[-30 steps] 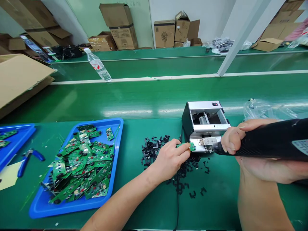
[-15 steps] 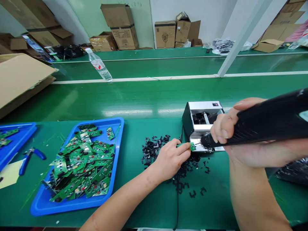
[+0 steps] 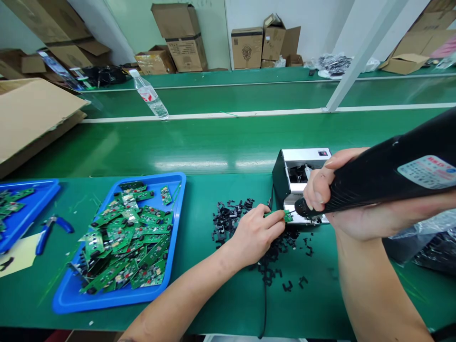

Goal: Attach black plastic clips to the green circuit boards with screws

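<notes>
A small green circuit board (image 3: 288,216) is pinched in the fingers of my left hand (image 3: 257,232), at the front left of a black and silver box-shaped machine (image 3: 292,189). My right hand (image 3: 351,209) grips a black electric screwdriver (image 3: 377,175), its body slanting up to the right. The screwdriver's thin bit reaches toward the board's right end; whether it touches a screw is too small to tell. Small black plastic clips (image 3: 228,218) lie heaped around and under my left hand. Part of the machine is hidden behind my right hand.
Left of my arm, a blue tray (image 3: 174,228) holds many green boards. Beyond it are blue-handled cutters (image 3: 53,230) and another blue tray (image 3: 46,194). A water bottle (image 3: 151,97) stands farther back. A black cable (image 3: 265,308) runs to the front edge; bagged black parts (image 3: 436,251) lie at right.
The screwdriver's back end has swung upward, showing its label, and its tip has shifted slightly left toward the board. My left hand keeps its pinch on the board. The whole view has shifted slightly.
</notes>
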Tool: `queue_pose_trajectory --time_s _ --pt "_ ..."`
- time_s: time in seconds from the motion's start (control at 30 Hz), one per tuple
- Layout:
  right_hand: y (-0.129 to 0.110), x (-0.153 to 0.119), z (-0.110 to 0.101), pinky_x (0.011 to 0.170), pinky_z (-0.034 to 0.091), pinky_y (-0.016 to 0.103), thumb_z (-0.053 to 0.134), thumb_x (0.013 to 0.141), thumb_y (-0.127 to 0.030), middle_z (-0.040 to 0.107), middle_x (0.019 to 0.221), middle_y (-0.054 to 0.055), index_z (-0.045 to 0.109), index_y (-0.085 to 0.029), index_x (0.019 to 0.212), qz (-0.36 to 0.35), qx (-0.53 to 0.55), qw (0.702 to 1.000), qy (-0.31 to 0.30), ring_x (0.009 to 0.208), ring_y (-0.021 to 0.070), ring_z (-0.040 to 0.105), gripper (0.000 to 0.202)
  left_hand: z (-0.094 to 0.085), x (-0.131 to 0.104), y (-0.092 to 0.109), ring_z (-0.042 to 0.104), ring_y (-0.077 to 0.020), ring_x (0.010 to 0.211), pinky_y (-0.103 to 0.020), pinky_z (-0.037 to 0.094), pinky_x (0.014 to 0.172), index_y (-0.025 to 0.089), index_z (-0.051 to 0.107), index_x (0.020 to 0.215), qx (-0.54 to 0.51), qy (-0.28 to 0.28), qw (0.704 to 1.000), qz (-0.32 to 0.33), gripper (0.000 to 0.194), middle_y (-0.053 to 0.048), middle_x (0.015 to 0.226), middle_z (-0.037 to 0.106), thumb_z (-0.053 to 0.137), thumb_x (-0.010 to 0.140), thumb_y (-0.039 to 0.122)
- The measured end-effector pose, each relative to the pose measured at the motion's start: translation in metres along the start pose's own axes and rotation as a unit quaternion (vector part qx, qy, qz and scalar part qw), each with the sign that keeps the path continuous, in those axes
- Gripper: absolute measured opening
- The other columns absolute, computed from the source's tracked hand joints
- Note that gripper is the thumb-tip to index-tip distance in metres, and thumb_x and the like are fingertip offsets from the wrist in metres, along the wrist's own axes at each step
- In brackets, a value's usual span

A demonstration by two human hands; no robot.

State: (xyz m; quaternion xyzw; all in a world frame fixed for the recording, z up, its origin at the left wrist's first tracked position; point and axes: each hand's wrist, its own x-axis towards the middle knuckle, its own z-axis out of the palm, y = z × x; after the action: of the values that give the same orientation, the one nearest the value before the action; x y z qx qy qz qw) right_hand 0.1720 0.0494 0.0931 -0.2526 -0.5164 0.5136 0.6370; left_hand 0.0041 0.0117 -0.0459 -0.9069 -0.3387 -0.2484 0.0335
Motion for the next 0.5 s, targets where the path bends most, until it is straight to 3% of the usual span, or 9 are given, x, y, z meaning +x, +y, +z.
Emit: queue_pose_trajectory --time_s 0.3,0.43,0.5 --pt "0.013 0.0 -0.003 0.03 0.032 0.029 0.068 0.066 -0.084 0.056 0.051 -0.001 0.076 -0.023 0.078 -0.009 0.019 1.0 -0.005 0.033 0.0159 0.049 0.063 0.002 0.0 -0.002 0.051 -0.018 0.088 -0.03 0.051 0.079 0.018 0.065 0.099 0.002 0.009 1.0 -0.002 0.019 -0.002 0.126 0.068 0.048 0.099 0.009" --pt "0.008 -0.002 -0.001 0.029 0.033 0.029 0.072 0.062 -0.082 0.059 0.051 0.0 0.076 -0.022 0.078 -0.001 0.016 1.0 0.01 0.033 0.017 0.049 0.062 0.002 0.0 -0.002 0.052 -0.0174 0.089 -0.03 0.051 0.079 0.018 0.066 0.099 -0.003 0.012 1.0 -0.004 0.021 -0.004 0.126 0.068 0.047 0.1 0.01" --pt "0.002 -0.006 -0.011 0.032 0.037 0.029 0.078 0.061 -0.076 0.061 0.052 0.001 0.078 -0.023 0.084 0.0 0.01 1.0 0.009 0.035 0.0172 0.051 0.058 0.001 0.001 -0.002 0.052 -0.0178 0.09 -0.03 0.052 0.079 0.018 0.067 0.099 -0.01 0.012 1.0 -0.005 0.023 -0.004 0.126 0.068 0.046 0.1 0.011"
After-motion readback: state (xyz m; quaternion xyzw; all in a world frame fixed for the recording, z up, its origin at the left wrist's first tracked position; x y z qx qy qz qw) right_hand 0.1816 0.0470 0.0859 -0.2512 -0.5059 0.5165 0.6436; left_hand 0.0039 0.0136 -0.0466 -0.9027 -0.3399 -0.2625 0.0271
